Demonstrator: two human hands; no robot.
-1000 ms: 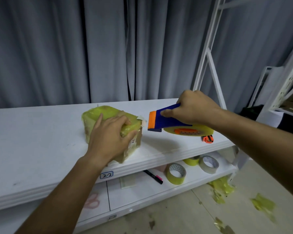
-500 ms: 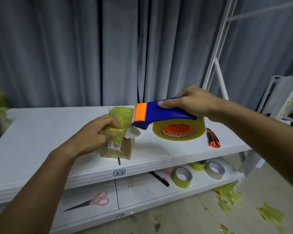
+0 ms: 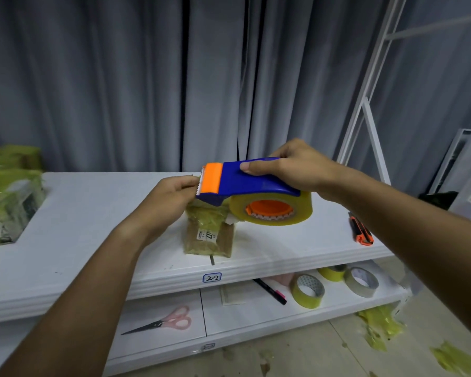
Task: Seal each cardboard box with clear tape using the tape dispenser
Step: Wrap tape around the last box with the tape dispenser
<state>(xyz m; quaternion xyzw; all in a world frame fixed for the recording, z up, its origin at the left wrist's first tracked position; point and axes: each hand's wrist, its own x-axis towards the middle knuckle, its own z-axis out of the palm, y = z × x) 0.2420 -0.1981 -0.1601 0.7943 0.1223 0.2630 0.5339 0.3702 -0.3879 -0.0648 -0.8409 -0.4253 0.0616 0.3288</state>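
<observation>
Right hand: the right hand [image 3: 297, 170] is wrapped over the blue handle of the dispenser [image 3: 245, 183], thumb along its near side, holding it in the air above the box [image 3: 210, 232].
Left hand: the left hand [image 3: 169, 197] has its fingers drawn together at the orange blade end of the dispenser, seemingly pinching the tape's free end; the tape itself is too thin to make out there.
Box: small, already heavily wrapped in yellowish tape, standing on the top shelf [image 3: 93, 240] just below the dispenser, a white label on its near face. Neither hand is on it.
Step in hand: my reading is that the tape end is being picked free before a strip goes on.
Doing it well: draw out a short tail, press it flat on 1 face of the box, then pull the dispenser across the seam with the roll [image 3: 272, 210] running freely and cut on the teeth. With no hand on it, the light box may slide, so the left hand should drop onto it once the tail sticks.
Risk: the tail may fold onto itself or cling to the fingers.
Around: wrapped boxes [image 3: 8, 197] at the left end of the shelf; an orange-and-black knife [image 3: 360, 229] on the right; below, scissors [image 3: 169, 322], a marker [image 3: 269, 291] and 3 spare rolls [image 3: 309, 292].
In the way: nothing lies between dispenser and box; scraps [image 3: 381, 327] of tape litter the floor to the right.
</observation>
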